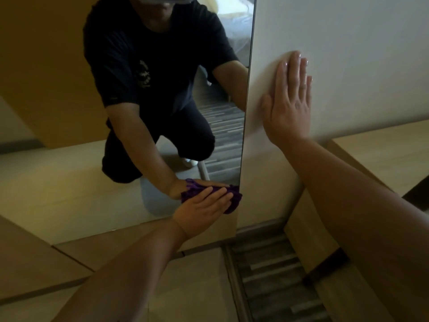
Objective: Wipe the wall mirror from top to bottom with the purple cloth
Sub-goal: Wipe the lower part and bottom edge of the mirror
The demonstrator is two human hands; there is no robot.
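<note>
- Here the left hand [202, 211] presses the cloth [234, 201] flat against the mirror [58, 135], fingers [217, 194] straight and lying close together over the purple fabric.
- The cloth sits bunched at the mirror's lower right corner, just above the bottom edge, spilling past the fingertips toward the right edge.
- The right hand [289, 105] rests flat on the white wall [348, 43] just beside the mirror's right edge, fingers straight, together, pointing up, holding nothing.
- In the glass a crouching person in dark clothes is reflected, one arm reaching to the cloth.
- Below the mirror lie pale floor tiles [197, 287] and a grey striped strip [274, 275].
</note>
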